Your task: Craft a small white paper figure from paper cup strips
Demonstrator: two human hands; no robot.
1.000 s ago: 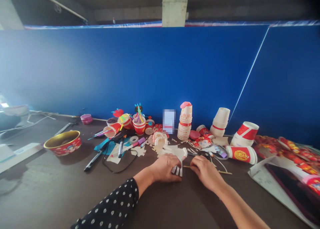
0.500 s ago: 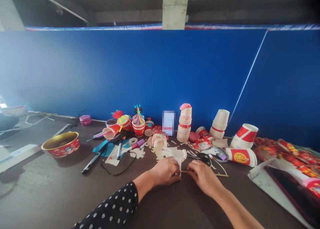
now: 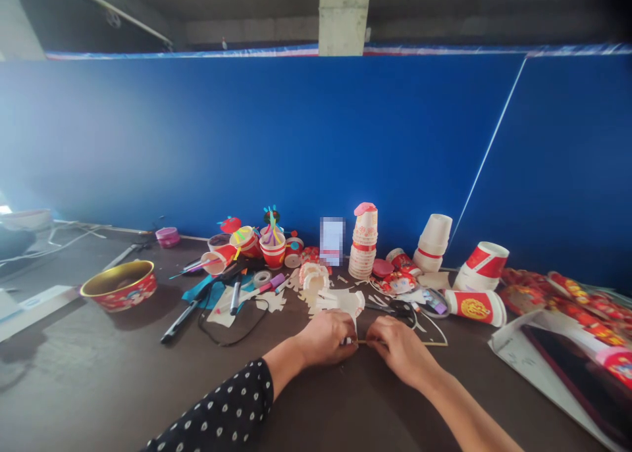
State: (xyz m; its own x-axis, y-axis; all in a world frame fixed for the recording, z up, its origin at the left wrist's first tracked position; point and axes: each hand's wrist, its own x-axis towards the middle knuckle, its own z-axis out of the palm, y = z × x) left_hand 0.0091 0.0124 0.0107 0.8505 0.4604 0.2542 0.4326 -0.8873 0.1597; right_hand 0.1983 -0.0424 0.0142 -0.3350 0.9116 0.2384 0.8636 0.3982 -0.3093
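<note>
As your hands came together near the front edge of the worktop [image 3: 99,366], everything was happening right at your fingertips. Your left hand [image 3: 326,339], reaching out of a black polka-dot sleeve [image 3: 217,406], curled down over the spot where a narrow tail of the white paper cut-out [image 3: 340,301] met the end of a thin wooden stick [image 3: 437,344]. Its fingers [image 3: 347,347] were pressed together in a tight pinch, though they hid whether they held paper, stick or both. Your right hand [image 3: 402,352] sat just beside it, its fingers closed around the stick, which ran out to the right. The cut-out lay on the worktop just beyond your left hand, among paper scraps, with black-handled scissors [image 3: 399,308] near your right hand. Farther back stood a tall stack of paper cups [image 3: 363,241], and a red and gold bowl [image 3: 118,284] sat well off to the left. Judging by that grip, you were working on the join between paper and stick, and the next move called for a steady pinch so that the narrow tail stayed in line.
</note>
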